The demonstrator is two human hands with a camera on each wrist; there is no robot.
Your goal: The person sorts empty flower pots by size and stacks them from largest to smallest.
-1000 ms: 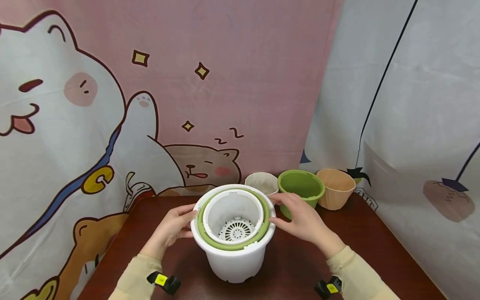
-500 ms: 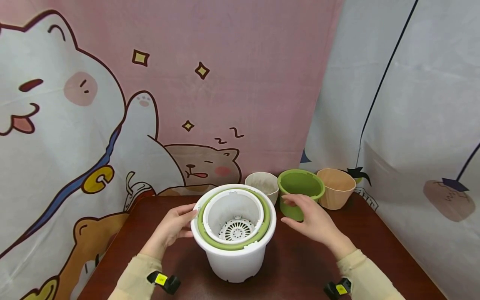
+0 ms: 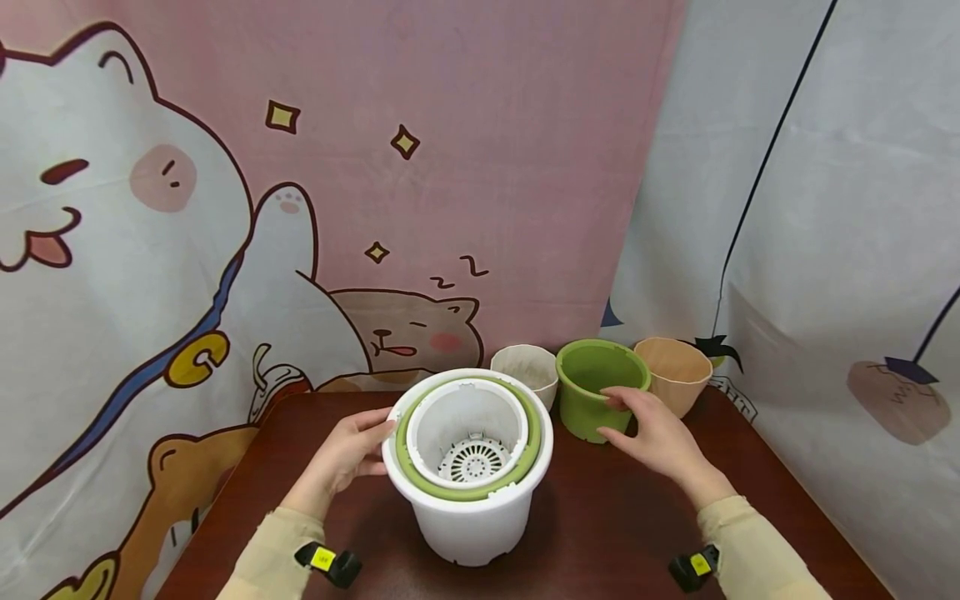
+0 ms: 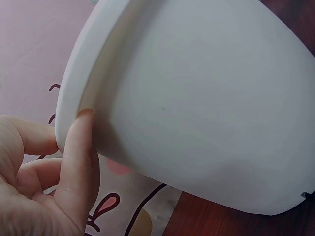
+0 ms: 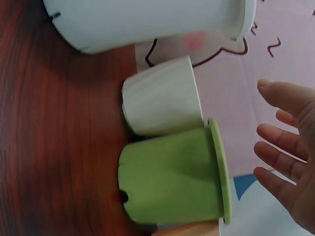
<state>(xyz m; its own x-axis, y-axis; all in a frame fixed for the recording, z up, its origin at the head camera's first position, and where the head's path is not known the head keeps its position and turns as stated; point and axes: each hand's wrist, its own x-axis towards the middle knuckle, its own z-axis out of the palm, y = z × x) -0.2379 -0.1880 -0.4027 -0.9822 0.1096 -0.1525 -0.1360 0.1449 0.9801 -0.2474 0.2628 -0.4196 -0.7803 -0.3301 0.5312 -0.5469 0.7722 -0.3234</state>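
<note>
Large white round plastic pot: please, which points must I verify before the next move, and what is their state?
Large white round plastic pot on dark wooden table: ok.
Green round inner pot and small white slotted pot nested inside it: ok.
Left hand gripping the large pot's rim: ok.
Right hand empty: ok.
Separate green plastic pot clear of the right hand: ok.
Inner pots free to lift out: cannot tell.

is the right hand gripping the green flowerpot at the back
No, the right wrist view shows a gap between the right hand and the green flowerpot.
</note>
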